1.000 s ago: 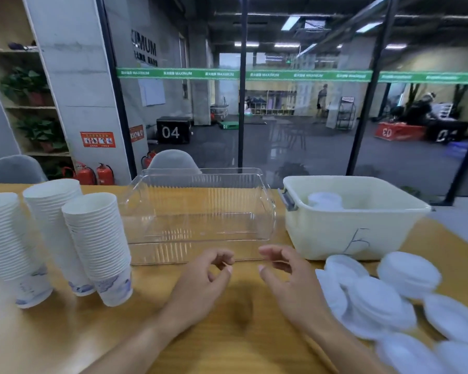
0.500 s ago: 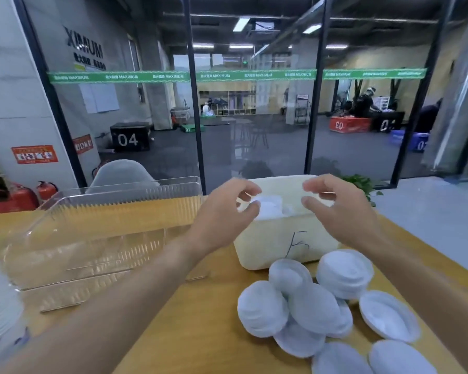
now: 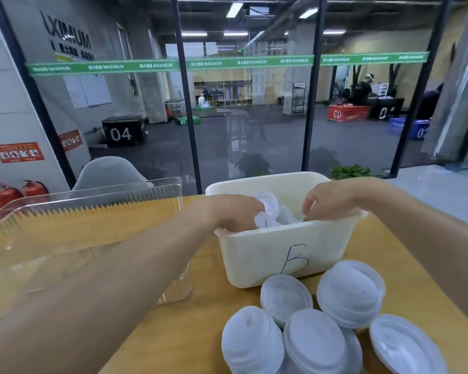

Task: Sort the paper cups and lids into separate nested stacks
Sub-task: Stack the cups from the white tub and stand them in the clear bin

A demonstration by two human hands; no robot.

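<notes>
I see both hands reaching into the cream bin (image 3: 276, 255), which stands at 12 o'clock on the wooden table (image 3: 208, 300). The left hand (image 3: 233, 213) dips over the bin's near-left rim, and its fingers curl down around white lids (image 3: 268, 214) inside; I read this as a grasp, though the fingertips are hidden. The right hand (image 3: 333, 202) hangs over the right rim with its fingers drooping into the bin; whether they hold a lid I cannot tell.

More lids, the loose lids (image 3: 322, 319), lie clustered at 5 o'clock, touching and overlapping one another; the rearmost two sit just beside the bin's front wall. Bare table shows to the right of the bin out to the table's right edge, and a narrow strip runs between the loose lids and the left forearm.

A clear tray (image 3: 92, 211) stands at 10 o'clock, its right wall just beside the bin's left wall; the left forearm crosses in front of it. A glass wall (image 3: 254, 117) rises past the table's far edge.
</notes>
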